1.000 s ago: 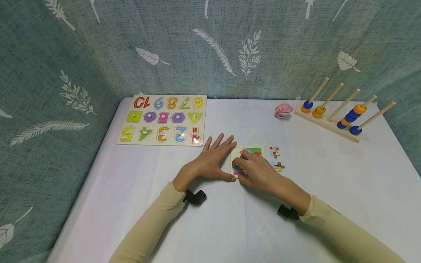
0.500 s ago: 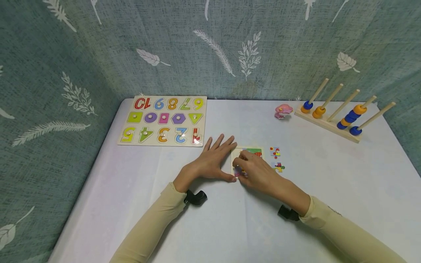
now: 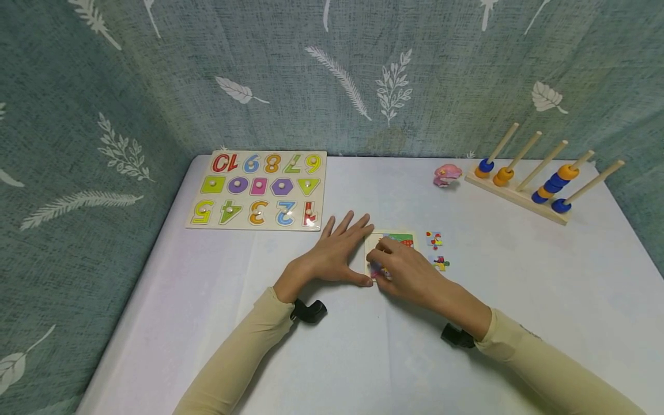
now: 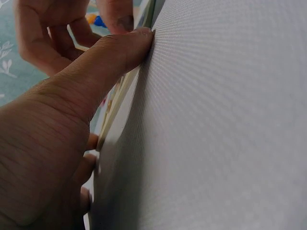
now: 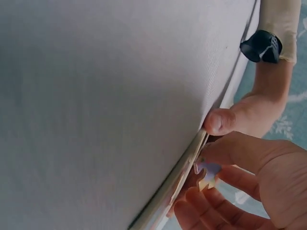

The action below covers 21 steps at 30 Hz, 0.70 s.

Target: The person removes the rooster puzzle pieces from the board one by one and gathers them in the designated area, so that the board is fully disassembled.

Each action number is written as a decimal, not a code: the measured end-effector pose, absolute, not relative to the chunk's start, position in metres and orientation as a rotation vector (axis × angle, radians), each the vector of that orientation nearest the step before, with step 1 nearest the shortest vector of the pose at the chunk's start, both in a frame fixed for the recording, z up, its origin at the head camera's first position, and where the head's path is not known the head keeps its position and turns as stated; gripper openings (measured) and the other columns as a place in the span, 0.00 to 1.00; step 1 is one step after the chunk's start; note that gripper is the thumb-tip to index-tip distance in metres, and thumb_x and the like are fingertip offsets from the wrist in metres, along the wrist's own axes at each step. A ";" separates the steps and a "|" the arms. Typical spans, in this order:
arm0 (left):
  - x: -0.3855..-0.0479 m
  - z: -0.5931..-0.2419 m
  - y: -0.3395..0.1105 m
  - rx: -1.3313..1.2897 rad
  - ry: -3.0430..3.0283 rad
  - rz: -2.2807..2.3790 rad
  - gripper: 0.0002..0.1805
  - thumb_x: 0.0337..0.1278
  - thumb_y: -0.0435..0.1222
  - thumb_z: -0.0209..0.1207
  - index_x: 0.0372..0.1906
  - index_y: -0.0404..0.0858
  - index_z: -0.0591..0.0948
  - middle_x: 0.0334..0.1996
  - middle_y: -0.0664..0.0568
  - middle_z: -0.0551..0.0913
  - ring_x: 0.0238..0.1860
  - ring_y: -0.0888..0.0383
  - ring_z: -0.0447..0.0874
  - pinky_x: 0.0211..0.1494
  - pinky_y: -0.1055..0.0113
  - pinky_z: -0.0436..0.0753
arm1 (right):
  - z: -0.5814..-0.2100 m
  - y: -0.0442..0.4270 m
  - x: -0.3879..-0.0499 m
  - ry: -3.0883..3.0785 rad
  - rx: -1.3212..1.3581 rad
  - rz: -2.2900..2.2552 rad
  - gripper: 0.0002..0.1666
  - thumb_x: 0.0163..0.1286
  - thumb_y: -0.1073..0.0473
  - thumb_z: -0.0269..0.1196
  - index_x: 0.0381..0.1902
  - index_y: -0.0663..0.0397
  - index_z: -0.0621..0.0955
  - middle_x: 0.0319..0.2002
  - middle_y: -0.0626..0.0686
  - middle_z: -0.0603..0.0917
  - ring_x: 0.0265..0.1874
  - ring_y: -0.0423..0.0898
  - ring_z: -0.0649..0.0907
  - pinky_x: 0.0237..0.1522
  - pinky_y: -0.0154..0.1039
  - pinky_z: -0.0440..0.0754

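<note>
A small wooden jigsaw tray (image 3: pixel 371 242) with a colourful picture lies flat on the table, partly covered by my right hand (image 3: pixel 407 274). That hand pinches a jigsaw piece (image 5: pixel 209 175), tilted just above the tray in the right wrist view. My left hand (image 3: pixel 332 253) lies with fingers spread at the tray's left side, its thumb touching the near left corner. In the left wrist view the left thumb (image 4: pixel 127 48) presses against the tray's edge. Two loose jigsaw pieces lie right of the tray, an upper piece (image 3: pixel 434 239) and a lower piece (image 3: pixel 441 263).
A wooden board of knobbed numbers and shapes (image 3: pixel 316 190) lies at the back left. A pink toy figure (image 3: pixel 447 174) stands at the back, left of a peg stacker (image 3: pixel 539 206) with blue and orange beads. Leaf-patterned cloth (image 3: pixel 290 86) hangs behind the white-covered table (image 3: pixel 353 357).
Both hands stay nearly in place at the tray. The right wrist has shifted very slightly to the right; the loose pieces lie as before.
</note>
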<state>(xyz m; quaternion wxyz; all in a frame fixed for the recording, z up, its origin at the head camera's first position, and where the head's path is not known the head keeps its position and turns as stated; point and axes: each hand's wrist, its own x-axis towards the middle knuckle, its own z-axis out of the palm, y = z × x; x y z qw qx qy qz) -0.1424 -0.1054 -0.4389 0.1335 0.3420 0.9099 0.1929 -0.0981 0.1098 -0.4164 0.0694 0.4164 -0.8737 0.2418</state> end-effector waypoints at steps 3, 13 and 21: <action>-0.142 -0.439 -0.106 0.983 2.639 0.559 0.64 0.44 0.67 0.68 0.81 0.44 0.51 0.81 0.52 0.40 0.79 0.48 0.28 0.75 0.46 0.28 | -0.415 0.112 -0.098 -2.587 1.253 0.765 0.14 0.54 0.69 0.73 0.40 0.58 0.85 0.36 0.50 0.77 0.28 0.42 0.76 0.29 0.34 0.77; -0.143 -0.436 -0.104 0.986 2.637 0.549 0.64 0.43 0.66 0.69 0.81 0.44 0.52 0.81 0.52 0.41 0.79 0.48 0.28 0.75 0.45 0.29 | -0.402 0.127 -0.092 -2.593 1.233 0.723 0.13 0.56 0.67 0.73 0.41 0.58 0.87 0.38 0.50 0.79 0.31 0.41 0.78 0.32 0.35 0.79; -0.143 -0.437 -0.105 0.969 2.629 0.569 0.64 0.42 0.66 0.70 0.81 0.44 0.52 0.81 0.53 0.40 0.79 0.49 0.27 0.75 0.46 0.28 | -0.395 0.154 -0.082 -2.622 1.181 0.639 0.15 0.54 0.65 0.75 0.41 0.58 0.87 0.40 0.51 0.79 0.34 0.43 0.79 0.33 0.37 0.81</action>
